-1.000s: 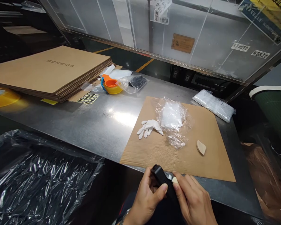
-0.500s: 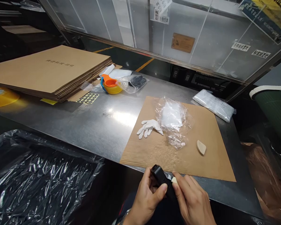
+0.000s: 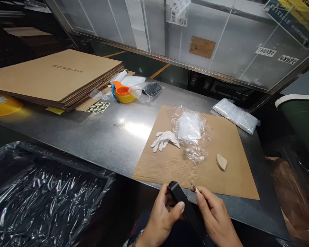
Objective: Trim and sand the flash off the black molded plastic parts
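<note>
At the near edge of the bench, my left hand (image 3: 161, 218) is closed around a long black plastic part (image 3: 181, 197), with the thumb pressed on its side. Between thumb and fingers, my right hand (image 3: 216, 214) pinches a small knife (image 3: 194, 187) with a pointed metal blade and a pale grip. The blade points up and to the left, just right of the black part and apart from it. Most of the knife's grip is hidden by my fingers. The lower end of the black part is dark and hard to make out.
A cardboard sheet (image 3: 167, 171) on the metal bench (image 3: 105, 144) bears a white glove (image 3: 165, 140), a clear plastic bag (image 3: 189, 127) and a beige wedge-shaped pad (image 3: 221, 162). Stacked cardboard (image 3: 67, 75), an orange cup (image 3: 123, 90) and a plastic-wrapped pack (image 3: 235, 116) lie farther back.
My right hand has moved the knife away from the black part, up and to the right, and the blade now shows clear of it. My left hand has stayed nearly still.
</note>
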Motion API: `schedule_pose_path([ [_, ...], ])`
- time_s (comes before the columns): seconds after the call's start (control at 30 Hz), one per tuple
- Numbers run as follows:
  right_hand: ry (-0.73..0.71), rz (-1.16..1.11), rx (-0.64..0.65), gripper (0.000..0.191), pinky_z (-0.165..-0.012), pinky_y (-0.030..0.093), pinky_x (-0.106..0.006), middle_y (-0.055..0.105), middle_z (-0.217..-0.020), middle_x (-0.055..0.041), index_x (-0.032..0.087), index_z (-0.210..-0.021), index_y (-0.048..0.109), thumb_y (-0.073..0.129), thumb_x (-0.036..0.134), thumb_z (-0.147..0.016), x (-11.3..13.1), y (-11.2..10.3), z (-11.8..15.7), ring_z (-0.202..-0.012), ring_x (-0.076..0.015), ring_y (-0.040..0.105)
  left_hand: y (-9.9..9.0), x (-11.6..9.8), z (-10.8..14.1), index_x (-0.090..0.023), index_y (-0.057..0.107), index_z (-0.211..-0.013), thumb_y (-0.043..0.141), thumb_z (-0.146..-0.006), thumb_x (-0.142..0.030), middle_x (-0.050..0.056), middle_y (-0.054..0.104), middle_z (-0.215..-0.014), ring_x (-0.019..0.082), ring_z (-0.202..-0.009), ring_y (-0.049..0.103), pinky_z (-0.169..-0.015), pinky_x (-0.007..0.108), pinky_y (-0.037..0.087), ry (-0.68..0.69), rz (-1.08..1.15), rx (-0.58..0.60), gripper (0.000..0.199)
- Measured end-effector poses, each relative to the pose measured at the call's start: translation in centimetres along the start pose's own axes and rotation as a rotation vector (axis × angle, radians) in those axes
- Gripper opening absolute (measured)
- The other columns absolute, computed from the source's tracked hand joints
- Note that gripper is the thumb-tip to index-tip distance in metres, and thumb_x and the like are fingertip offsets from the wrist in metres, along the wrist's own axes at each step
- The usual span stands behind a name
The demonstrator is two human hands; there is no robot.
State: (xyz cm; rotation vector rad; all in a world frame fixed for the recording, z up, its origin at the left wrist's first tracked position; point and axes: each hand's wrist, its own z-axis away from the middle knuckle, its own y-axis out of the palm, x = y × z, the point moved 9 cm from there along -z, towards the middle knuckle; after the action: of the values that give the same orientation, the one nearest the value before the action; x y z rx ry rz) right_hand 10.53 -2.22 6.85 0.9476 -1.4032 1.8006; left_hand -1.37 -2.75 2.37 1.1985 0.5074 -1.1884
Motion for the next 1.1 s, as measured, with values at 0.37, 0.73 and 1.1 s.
schedule_pose_path([
  [0.37, 0.171, -0.509, 0.253, 0.037, -0.052, 0.03, -0.02, 0.044, -0.061, 0.0047, 0.016, -0.072, 0.049, 0.055, 0.052, -0.081, -0.3, 3.7, -2.8, -0.056, -0.0072, 0.038, 0.6, -0.1, 0.3, -0.018, 0.051, -0.098, 0.071, -0.068, -0.041, 0.005, 0.06, -0.088, 0.017, -0.079, 0.057, -0.066, 0.025, 0.047, 0.049, 0.046, 0.056, 0.043],
  [0.73, 0.294, -0.701, 0.249, 0.037, -0.047, 0.025, -0.018, 0.04, -0.056, 0.0069, 0.016, -0.072, 0.048, 0.058, 0.051, -0.08, -2.4, 4.3, -2.4, -0.05, -0.0048, 0.032, 0.4, 0.2, -0.1, -0.016, 0.049, -0.099, 0.067, -0.071, -0.044, 0.009, 0.062, -0.089, 0.018, -0.069, 0.06, -0.048, 0.022, 0.046, -0.036, 0.08, 0.067, 0.044],
  [1.1, 0.112, 0.068, -0.041, 0.032, -0.057, 0.04, -0.024, 0.052, -0.067, 0.001, 0.019, -0.087, 0.054, 0.04, 0.048, -0.088, -6.6, 0.1, -3.5, -0.061, -0.0128, 0.048, -0.6, 0.7, -0.1, -0.022, 0.043, -0.116, 0.071, -0.069, -0.041, 0.004, 0.06, -0.086, 0.017, -0.07, 0.058, -0.052, 0.024, 0.048, -0.066, 0.199, -0.057, 0.058],
])
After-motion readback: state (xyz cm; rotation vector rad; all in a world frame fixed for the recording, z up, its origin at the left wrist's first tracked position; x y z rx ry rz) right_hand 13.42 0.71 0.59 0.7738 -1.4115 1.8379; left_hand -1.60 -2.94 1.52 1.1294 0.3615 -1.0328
